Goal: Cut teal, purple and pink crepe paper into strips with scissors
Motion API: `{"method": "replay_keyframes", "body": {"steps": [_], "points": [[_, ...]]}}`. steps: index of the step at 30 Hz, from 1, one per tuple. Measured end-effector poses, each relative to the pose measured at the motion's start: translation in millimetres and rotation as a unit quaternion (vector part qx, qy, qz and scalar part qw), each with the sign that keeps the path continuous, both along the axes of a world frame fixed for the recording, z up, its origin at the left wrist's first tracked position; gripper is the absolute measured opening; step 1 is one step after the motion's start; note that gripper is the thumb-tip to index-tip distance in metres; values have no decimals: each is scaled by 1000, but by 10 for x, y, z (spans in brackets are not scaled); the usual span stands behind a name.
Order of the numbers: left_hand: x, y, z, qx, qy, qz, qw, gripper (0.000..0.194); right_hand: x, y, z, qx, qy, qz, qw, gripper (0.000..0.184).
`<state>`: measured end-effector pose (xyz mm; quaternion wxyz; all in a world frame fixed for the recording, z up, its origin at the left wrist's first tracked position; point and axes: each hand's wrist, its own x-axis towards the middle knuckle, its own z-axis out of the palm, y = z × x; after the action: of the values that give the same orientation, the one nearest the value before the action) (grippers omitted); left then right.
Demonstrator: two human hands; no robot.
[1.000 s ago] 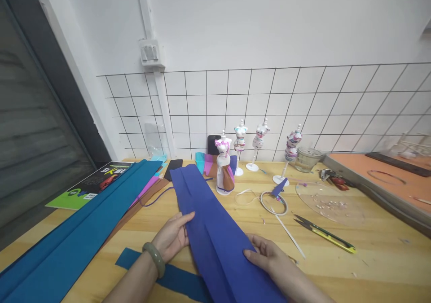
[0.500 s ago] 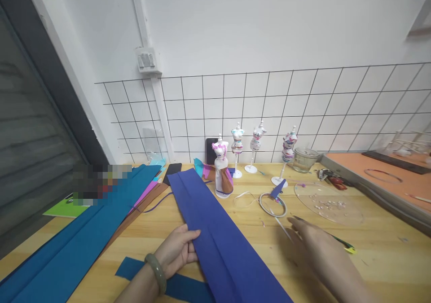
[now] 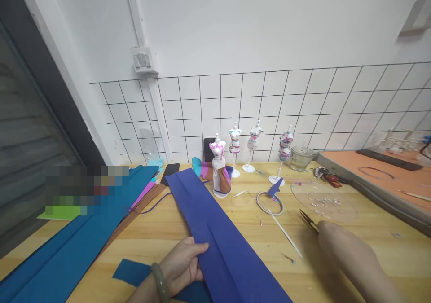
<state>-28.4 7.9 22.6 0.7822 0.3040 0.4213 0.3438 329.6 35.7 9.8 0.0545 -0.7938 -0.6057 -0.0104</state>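
Note:
A long strip of purple-blue fabric (image 3: pixel 202 208) lies diagonally on the table and runs off the bottom of the view. My left hand (image 3: pixel 185 265), with a bangle on its wrist, pinches the strip's left edge between thumb and fingers. At the right, my right hand (image 3: pixel 346 244) is closed around small scissors (image 3: pixel 309 220); two dark pointed blades stick out leftward, slightly apart, and the handle is hidden in the fist. A white ring (image 3: pixel 270 209) with a purple scrap (image 3: pixel 275 188) and a thin white stick (image 3: pixel 286 234) lie between the hands.
Several small dress-form figures (image 3: pixel 218 159) stand at the back, one in a skirt. Teal fabric (image 3: pixel 84 235) covers the left, and a teal scrap (image 3: pixel 131 269) lies near my left wrist. Beads rest on a clear plate (image 3: pixel 303 202), beside a glass jar (image 3: pixel 301 158) and orange tray (image 3: pixel 336 161).
My right hand has picked up the scissors from the table and moved slightly right. My left hand has slid a little down and right, still gripping the fabric edge.

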Motion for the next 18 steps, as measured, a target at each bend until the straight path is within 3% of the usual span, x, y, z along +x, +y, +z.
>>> {"method": "replay_keyframes", "body": {"steps": [3, 5, 6, 7, 9, 11, 14, 18], "points": [[-8, 6, -17, 3, -5, -2, 1000, 30, 69, 66, 72, -3, 33, 2, 999, 24], [-7, 4, -24, 6, -4, -5, 1000, 30, -13, 88, 156, 29, 101, 45, 993, 26], [-5, 3, -25, 8, -3, -9, 1000, 29, -98, 82, 202, 67, 181, 89, 977, 27], [-4, 2, -25, 10, -2, -12, 1000, 29, -205, 62, 247, 99, 294, 122, 943, 29], [-6, 3, -26, 12, 0, -16, 1000, 29, -449, -8, 315, 86, 450, 168, 873, 36], [-12, 5, -31, 12, -2, -17, 1000, 30, -673, -94, 338, 36, 517, 191, 834, 41], [-23, 9, -41, 14, -12, -21, 1000, 34, -879, -194, 285, -14, 502, 212, 839, 37], [-17, 9, -37, 21, -26, -26, 999, 38, -976, -250, 151, -84, 388, 237, 887, 26]]}}
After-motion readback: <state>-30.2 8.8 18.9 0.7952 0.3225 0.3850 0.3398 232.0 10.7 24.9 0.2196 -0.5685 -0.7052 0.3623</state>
